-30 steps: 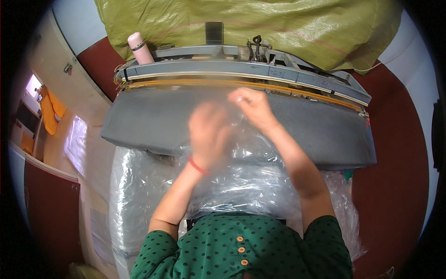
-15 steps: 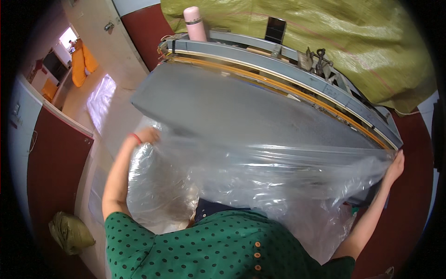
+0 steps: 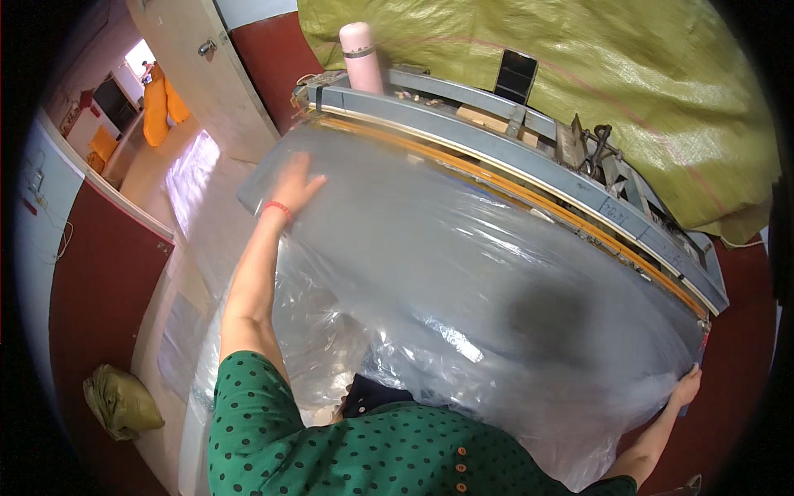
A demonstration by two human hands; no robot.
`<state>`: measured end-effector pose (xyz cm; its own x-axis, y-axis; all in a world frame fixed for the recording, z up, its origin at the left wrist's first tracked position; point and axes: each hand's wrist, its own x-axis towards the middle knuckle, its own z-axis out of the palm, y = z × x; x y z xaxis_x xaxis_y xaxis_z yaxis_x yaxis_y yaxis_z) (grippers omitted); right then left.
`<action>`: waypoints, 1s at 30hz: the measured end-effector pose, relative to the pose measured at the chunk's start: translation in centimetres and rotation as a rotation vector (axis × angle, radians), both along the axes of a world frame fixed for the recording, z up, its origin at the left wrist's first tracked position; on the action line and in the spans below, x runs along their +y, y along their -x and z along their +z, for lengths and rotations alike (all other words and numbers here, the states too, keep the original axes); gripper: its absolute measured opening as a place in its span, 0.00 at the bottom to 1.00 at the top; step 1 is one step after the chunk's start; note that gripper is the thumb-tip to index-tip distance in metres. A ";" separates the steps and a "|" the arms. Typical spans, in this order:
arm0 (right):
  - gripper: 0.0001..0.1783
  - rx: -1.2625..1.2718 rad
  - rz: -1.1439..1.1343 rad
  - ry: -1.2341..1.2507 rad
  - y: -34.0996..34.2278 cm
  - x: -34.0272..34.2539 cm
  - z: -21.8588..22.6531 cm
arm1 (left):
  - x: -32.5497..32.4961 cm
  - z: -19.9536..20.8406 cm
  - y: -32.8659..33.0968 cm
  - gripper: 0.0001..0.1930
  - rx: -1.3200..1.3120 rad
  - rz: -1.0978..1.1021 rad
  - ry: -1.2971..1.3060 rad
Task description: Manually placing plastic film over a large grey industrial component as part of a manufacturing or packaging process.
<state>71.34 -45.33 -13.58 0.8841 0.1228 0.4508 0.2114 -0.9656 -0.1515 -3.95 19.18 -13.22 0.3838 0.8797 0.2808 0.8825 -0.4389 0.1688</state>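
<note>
A wide sheet of clear plastic film covers most of a grey table top, and its near part hangs in loose folds against my body. My left hand, slightly blurred, lies over the film near the far left of the table, with its thumb apart from the fingers. At the table's right end, my right hand has its fingers closed on the film's edge. More bunched film sits below my left forearm.
Along the table's far side runs a metal frame with a yellow strip. A pink flask, a phone and a metal clamp are at the frame. An olive sack lies on the floor at left, below an open door.
My left hand has moved forward and its fingers have spread. My right hand has come lower along the right end. The film now lies farther across the table top.
</note>
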 end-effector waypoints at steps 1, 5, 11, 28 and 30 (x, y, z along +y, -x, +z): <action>0.27 -0.008 -0.036 0.037 -0.3 -0.2 0.0 | 1.1 -0.2 0.0 0.36 0.002 -0.004 0.019; 0.27 0.034 -0.117 0.124 0.0 1.5 0.7 | 4.1 -0.4 1.0 0.34 0.098 0.054 0.047; 0.33 0.025 0.046 0.123 -10.0 -7.5 -2.2 | 7.8 0.9 0.1 0.31 -0.202 -0.044 0.216; 0.21 0.230 0.706 -0.193 -6.8 6.7 4.0 | -11.8 -16.3 22.0 0.07 -0.082 0.663 -0.027; 0.18 0.194 0.830 -0.174 -2.0 13.4 6.1 | -13.3 -13.8 25.1 0.06 -0.473 0.826 -0.027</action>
<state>73.33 -31.92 -7.45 0.6026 0.7051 0.3737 0.7920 -0.4710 -0.3884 -29.04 5.86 -27.00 -0.5151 0.8127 0.2723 0.7582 0.2839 0.5870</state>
